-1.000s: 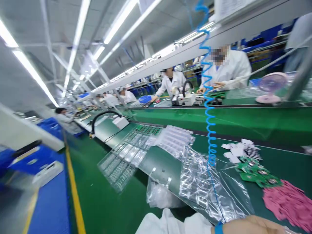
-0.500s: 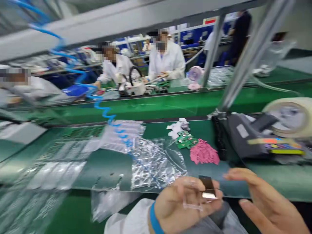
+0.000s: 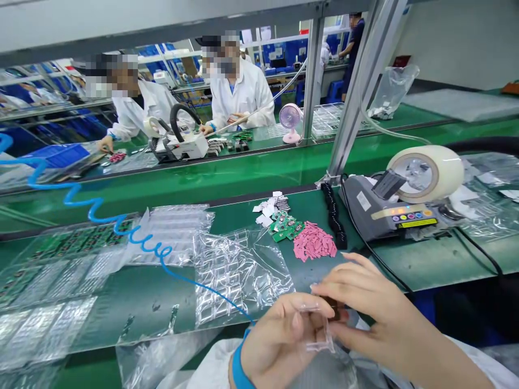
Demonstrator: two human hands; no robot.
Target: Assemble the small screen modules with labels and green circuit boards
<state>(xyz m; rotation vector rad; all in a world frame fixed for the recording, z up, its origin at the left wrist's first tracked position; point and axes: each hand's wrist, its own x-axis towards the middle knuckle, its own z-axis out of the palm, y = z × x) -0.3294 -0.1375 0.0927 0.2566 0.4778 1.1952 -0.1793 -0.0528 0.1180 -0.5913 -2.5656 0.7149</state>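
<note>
My left hand (image 3: 273, 337), with a blue wrist band (image 3: 240, 362), is closed around a small clear plastic frame (image 3: 320, 346) at the bottom centre. My right hand (image 3: 368, 305) has come up against it from the right. Its thumb and fingers pinch a small dark flat piece (image 3: 331, 308), mostly hidden between the two hands. Just beyond the hands lies a pile of pink strips (image 3: 314, 241). Small green circuit boards (image 3: 286, 226) and white pieces (image 3: 265, 210) sit behind that pile.
Bagged clear plastic trays (image 3: 221, 275) lie left of my hands, crossed by a coiled blue cord (image 3: 97, 208). A grey tape dispenser (image 3: 377, 210) with a large roll (image 3: 430, 173) stands at right. Circuit-board panels (image 3: 81, 237) lie far left. Across the green divider, people in white coats work.
My right hand has moved left to meet the left hand and closed on the dark piece, which earlier lay at the left fingertips. The camera view has swung to the right.
</note>
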